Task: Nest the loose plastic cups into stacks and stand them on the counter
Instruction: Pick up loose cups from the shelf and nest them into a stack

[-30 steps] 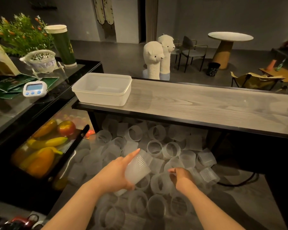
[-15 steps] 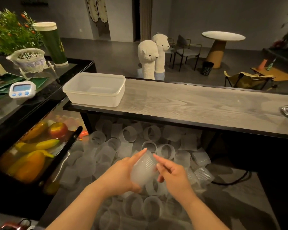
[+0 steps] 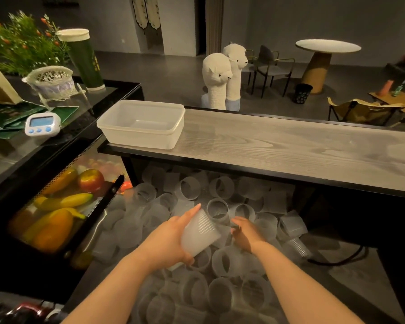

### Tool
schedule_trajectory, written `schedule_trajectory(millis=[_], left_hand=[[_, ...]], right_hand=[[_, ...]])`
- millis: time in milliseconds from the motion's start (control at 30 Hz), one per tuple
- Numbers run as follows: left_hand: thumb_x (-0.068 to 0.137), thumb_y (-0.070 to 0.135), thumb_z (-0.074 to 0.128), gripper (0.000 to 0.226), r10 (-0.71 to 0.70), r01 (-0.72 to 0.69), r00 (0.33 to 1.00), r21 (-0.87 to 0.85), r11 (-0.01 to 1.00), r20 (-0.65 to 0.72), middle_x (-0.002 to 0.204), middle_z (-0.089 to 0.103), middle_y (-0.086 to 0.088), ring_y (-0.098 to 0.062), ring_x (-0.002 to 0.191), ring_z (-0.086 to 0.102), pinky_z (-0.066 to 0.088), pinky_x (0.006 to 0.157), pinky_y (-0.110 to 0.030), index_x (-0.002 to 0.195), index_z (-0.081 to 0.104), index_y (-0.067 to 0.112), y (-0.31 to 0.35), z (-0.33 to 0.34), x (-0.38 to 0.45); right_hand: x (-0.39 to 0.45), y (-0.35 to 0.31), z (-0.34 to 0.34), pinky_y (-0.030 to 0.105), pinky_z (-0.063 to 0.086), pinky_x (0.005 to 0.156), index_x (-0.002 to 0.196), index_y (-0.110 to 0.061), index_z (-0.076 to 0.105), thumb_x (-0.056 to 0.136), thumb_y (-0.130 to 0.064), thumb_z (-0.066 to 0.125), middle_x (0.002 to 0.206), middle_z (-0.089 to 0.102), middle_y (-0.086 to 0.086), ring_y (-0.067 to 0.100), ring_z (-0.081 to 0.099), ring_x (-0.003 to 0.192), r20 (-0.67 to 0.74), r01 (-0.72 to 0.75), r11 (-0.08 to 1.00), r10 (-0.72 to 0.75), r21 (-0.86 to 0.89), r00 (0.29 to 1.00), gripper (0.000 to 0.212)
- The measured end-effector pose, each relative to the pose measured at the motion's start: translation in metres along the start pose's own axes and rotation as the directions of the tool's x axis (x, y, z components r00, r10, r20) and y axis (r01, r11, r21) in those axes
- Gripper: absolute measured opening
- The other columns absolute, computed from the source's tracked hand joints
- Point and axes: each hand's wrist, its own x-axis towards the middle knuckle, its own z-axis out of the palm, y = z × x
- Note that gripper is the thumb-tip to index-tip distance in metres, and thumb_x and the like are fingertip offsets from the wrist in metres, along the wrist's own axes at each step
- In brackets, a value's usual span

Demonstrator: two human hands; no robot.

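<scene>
Left hand (image 3: pixel 167 242) grips tilted cup stack (image 3: pixel 200 232); right hand (image 3: pixel 244 232) just beside.

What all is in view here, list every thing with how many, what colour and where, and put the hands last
loose cups: many, frosted clear, heaped on the floor under the counter
held cup: one or a short nest, frosted clear, in the left hand
counter: one, grey wood grain, across the middle
tub: one, white, left end of the counter
timer: one, white and blue, glass case top at left
tall cup: one, green with cream lid, far left
fruit: several, yellow, orange, red, inside the glass case
alpaca toys: two, white, behind the counter
round table: one, pale top, far right
left hand: grips the held cup
right hand: reaches down among the loose cups
</scene>
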Motion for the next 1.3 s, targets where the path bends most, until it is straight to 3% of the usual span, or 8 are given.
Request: schedule_trajectory(millis=[133,233,300,500,567,767,1167,1300], left_hand=[[0.062,0.037,0.085,0.128,-0.016,0.016,1.000,0.004,1.000,0.000,0.123,0.045,0.012,-0.012,0.103,0.050,0.050,0.089,-0.031,0.136,-0.014,0.070,-0.005,0.000,0.000],[0.061,0.037,0.085,0.130,-0.024,0.024,1.000,0.013,1.000,0.001,0.124,0.046,0.012,-0.011,0.103,0.051,0.051,0.086,-0.029,0.131,-0.018,0.073,-0.008,0.002,0.000],[0.061,0.034,0.084,0.130,-0.026,0.026,1.000,0.003,1.000,0.012,0.126,0.046,0.012,-0.010,0.104,0.051,0.050,0.085,-0.028,0.136,-0.016,0.070,-0.007,0.003,0.001],[0.061,0.024,0.083,0.127,0.008,-0.006,0.999,-0.054,0.999,0.039,0.135,0.044,0.013,-0.011,0.109,0.049,0.052,0.088,-0.030,0.142,-0.007,0.065,0.001,0.003,0.006],[0.063,0.022,0.083,0.126,0.028,-0.024,0.999,-0.081,0.996,0.043,0.137,0.041,0.016,-0.010,0.112,0.047,0.053,0.088,-0.030,0.141,-0.005,0.066,0.003,0.001,0.007],[0.066,0.022,0.085,0.124,0.079,-0.071,0.994,-0.106,0.992,0.073,0.136,0.034,0.027,-0.005,0.120,0.041,0.046,0.102,-0.034,0.141,-0.003,0.067,0.006,-0.007,0.006],[0.062,0.026,0.085,0.122,0.062,-0.049,0.995,-0.165,0.985,0.074,0.138,0.037,0.026,-0.008,0.121,0.043,0.047,0.101,-0.036,0.136,0.001,0.074,-0.012,-0.011,0.007],[0.061,0.024,0.085,0.124,0.067,-0.056,0.996,-0.159,0.986,0.065,0.138,0.038,0.024,-0.008,0.118,0.045,0.050,0.097,-0.035,0.139,0.002,0.072,-0.018,-0.013,0.010]], right_hand=[[-0.002,0.004,-0.003,0.031,0.040,0.107,0.144,-0.015,0.046,0.100,-0.017,0.047,0.144,0.048,0.007,0.020,0.050,0.126,-0.050,-0.037,0.998,0.039,0.047,0.998,0.044],[-0.021,-0.004,-0.017,0.021,0.046,0.076,0.134,-0.035,0.051,0.095,-0.025,0.060,0.116,0.055,-0.004,0.006,0.056,0.094,-0.214,-0.027,0.978,0.072,0.205,0.974,0.041],[-0.038,-0.009,-0.025,0.022,0.045,0.074,0.128,-0.045,0.049,0.086,-0.034,0.072,0.102,0.052,-0.006,0.006,0.053,0.086,-0.322,0.086,0.937,0.029,0.337,0.946,0.050],[-0.064,-0.030,-0.039,0.031,0.052,0.064,0.115,-0.022,0.068,0.094,-0.015,0.061,0.100,0.070,0.008,0.021,0.062,0.082,-0.137,0.102,0.441,0.048,0.892,0.989,0.024],[-0.066,-0.034,-0.043,0.026,0.052,0.053,0.110,-0.016,0.072,0.098,-0.014,0.054,0.093,0.073,0.007,0.019,0.061,0.070,-0.030,0.016,0.401,0.028,0.916,0.999,0.022],[-0.053,-0.042,-0.042,0.025,0.048,0.046,0.111,-0.015,0.074,0.094,-0.012,0.060,0.093,0.072,0.011,0.018,0.050,0.061,0.218,-0.107,0.665,-0.086,0.739,0.972,0.021],[-0.037,-0.057,-0.035,0.018,0.042,0.040,0.122,-0.014,0.067,0.096,-0.002,0.050,0.072,0.063,0.002,0.005,0.037,0.044,0.432,-0.119,0.746,-0.240,0.655,0.869,0.034],[-0.028,-0.063,-0.007,0.026,0.046,0.047,0.118,-0.013,0.059,0.100,-0.030,0.047,0.067,0.059,-0.003,0.010,0.046,0.048,0.439,-0.062,0.908,-0.140,0.414,0.888,0.028]])
